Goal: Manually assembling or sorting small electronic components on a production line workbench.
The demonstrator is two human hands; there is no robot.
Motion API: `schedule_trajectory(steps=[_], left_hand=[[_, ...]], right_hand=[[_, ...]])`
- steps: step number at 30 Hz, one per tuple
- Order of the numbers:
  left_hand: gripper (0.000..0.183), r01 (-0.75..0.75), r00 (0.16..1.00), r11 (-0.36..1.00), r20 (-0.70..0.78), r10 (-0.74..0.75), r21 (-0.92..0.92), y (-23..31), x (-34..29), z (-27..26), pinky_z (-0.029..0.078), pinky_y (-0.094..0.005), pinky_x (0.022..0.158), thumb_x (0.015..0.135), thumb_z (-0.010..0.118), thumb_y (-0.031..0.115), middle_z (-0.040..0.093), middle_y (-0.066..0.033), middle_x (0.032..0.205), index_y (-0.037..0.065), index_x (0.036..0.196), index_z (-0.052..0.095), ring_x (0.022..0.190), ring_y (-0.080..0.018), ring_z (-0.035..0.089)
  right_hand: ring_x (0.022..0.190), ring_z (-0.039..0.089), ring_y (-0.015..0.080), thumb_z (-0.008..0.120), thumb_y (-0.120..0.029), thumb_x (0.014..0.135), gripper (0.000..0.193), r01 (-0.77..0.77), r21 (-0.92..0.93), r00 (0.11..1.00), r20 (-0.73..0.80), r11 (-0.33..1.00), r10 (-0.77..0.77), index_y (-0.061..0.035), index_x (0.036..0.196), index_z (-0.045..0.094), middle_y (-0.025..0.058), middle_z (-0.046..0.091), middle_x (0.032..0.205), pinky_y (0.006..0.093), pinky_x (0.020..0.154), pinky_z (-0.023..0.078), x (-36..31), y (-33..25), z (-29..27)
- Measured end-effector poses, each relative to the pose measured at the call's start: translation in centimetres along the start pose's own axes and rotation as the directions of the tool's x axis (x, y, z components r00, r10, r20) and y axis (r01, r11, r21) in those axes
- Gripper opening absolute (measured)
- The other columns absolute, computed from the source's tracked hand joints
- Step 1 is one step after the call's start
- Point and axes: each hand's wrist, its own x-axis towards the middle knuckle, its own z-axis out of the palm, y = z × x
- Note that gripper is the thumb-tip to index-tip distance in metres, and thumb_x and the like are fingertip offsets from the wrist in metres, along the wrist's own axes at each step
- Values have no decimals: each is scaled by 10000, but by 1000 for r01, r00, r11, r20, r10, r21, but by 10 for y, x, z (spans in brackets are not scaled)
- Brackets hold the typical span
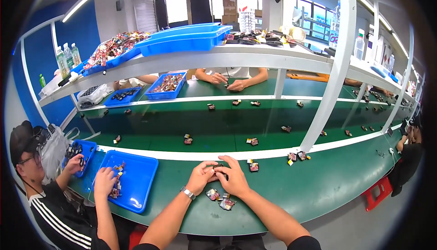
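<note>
My left hand (201, 177) and my right hand (235, 178) meet over the green bench, their fingers closed on a small black part (221, 172). Fingers cover most of that part, so its exact kind cannot be made out. Just below my hands lie a small reddish electronic piece (212, 194) and a similar silvery one (226, 202), close together on the green surface. To the right of my fingers sits a black-and-red piece with a yellow tab (253, 165). A wristwatch (187, 193) is on my left wrist.
At my left a co-worker reaches into a blue tray (148, 181) of small pieces. Pieces are scattered along the green conveyor belt (218, 134) ahead. A white post (330, 77) and a loaded shelf (255, 56) stand beyond. A red stool (378, 193) is at right.
</note>
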Motion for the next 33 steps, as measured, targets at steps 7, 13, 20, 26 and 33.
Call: schedule_trajectory(steps=[7,13,20,26,33], left_hand=[[276,24,1000,999,-6,-24,30,5,0,3,540,-342,944,976,451,12,622,-143,1140,-6,1251,474,1066,-206,625],[273,44,999,999,-12,-43,30,4,-2,0,543,-325,930,977,452,18,622,-139,1153,-3,1249,476,1054,-199,628],[268,49,999,999,-8,-49,15,2,0,0,546,-323,918,978,452,19,629,-132,1126,-2,1244,477,1043,-195,631],[263,49,999,997,-24,-48,52,3,1,4,556,-324,899,972,449,4,627,-141,1136,-9,1234,468,1033,-198,637],[291,28,997,997,-74,-22,69,-1,3,-1,567,-333,837,973,484,43,635,-146,1125,5,1254,420,982,-201,649]], right_hand=[[911,586,263,712,-5,730,167,68,-98,991,-109,993,-79,-64,883,680,82,595,965,345,745,516,5,-7,1],[861,596,248,714,-22,732,171,129,-166,981,-124,978,-151,-64,894,677,72,593,911,341,697,526,4,-8,3],[864,598,237,718,-44,740,171,168,-277,974,-99,946,-202,-64,907,680,50,596,903,340,675,534,1,-5,5],[899,599,237,687,-50,733,210,160,-345,983,-30,925,-181,-45,942,671,60,609,951,335,705,538,-2,1,8],[1013,594,277,698,-110,754,311,166,-329,984,-6,930,-177,-2,1042,653,131,592,1181,361,851,522,-2,-14,8]])
